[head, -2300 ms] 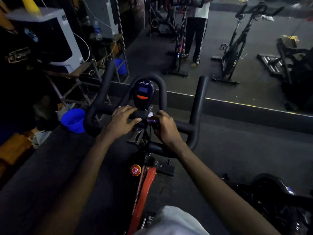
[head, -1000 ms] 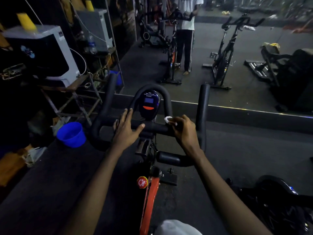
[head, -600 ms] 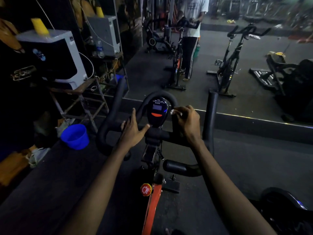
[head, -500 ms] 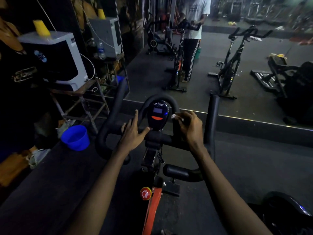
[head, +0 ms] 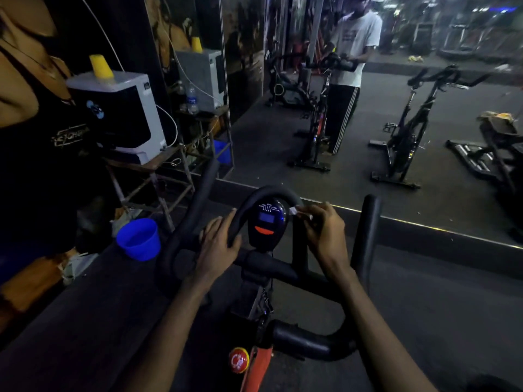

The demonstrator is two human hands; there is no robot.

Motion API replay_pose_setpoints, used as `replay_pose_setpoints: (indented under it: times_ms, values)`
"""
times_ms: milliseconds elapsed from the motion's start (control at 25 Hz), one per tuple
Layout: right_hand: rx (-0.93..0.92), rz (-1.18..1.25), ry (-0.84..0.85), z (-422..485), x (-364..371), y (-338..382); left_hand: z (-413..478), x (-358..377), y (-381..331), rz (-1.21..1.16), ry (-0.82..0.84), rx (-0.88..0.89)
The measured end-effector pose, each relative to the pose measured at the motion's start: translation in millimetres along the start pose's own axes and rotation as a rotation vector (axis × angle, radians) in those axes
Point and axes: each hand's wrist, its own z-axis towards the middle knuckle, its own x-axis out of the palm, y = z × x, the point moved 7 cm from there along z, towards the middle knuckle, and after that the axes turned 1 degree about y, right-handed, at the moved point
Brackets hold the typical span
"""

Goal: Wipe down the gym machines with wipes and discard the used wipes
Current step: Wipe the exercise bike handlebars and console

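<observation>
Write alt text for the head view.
The right hand pinches a white wipe against the handlebar loop of a bike, beside its console. The left hand holds the loop's other side. A blue bucket sits on the floor, left.

Right grip (head: 325, 232) carried the wipe (head: 294, 211) up onto the loop bar (head: 268, 190)
</observation>
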Motion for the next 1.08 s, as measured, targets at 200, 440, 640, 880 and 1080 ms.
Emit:
replay_pose_setpoints:
  times_ms: [200, 440, 640, 880, 1080]
  values:
    - [0.009, 0.002, 0.014, -14, -2, -2, 4, 1, 6, -0.010, -0.032, 0.015]
    - [-0.036, -0.041, 0.038, 39, 11, 6, 3, -2, 0, 0.015, -0.050, 0.022]
    - [-0.037, -0.011, 0.053, 16, 0, 0, 5, 0, 4, 0.047, -0.024, 0.055]
    - [-0.113, -0.074, 0.119, 66, 24, 17, 4, -2, 3, 0.040, -0.060, 0.050]
    - [-0.084, -0.046, 0.071, 38, 4, 1, 3, -4, -1, 0.006, -0.103, 0.092]
